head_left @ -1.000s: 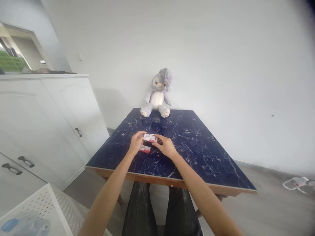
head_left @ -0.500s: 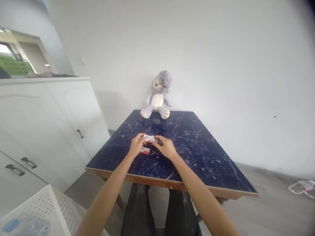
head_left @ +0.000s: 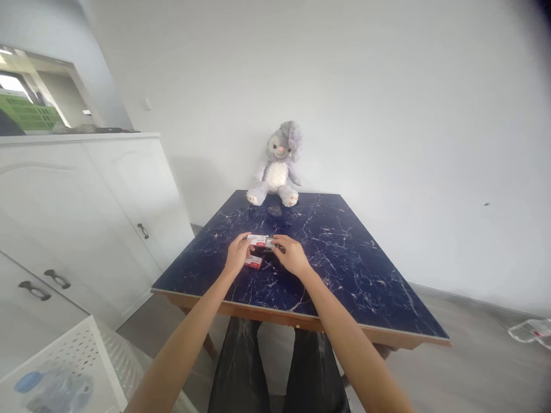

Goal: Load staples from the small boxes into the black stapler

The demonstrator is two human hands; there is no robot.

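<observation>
My left hand (head_left: 237, 254) is closed on a small white-and-red carton (head_left: 257, 240), which I hold level above the table. From the carton's right end sticks a greyish, silvery piece (head_left: 269, 243), pinched between the thumb and fingers of my right hand (head_left: 291, 256). What exactly this piece is, I cannot make out. A second white-and-red carton (head_left: 254, 262) lies just below, its left part hidden behind my left hand.
The dark blue marbled table (head_left: 344, 275) stands against the wall. At its far edge sits a grey plush toy (head_left: 276, 175), with a dark object (head_left: 274, 211) in front. White cabinets (head_left: 86, 212) and a white basket (head_left: 92, 338) holding a plastic bottle (head_left: 55, 390) are at left.
My right hand has drawn the silvery piece a little further out of the carton's right end. The carton in my left hand has shifted slightly left.
</observation>
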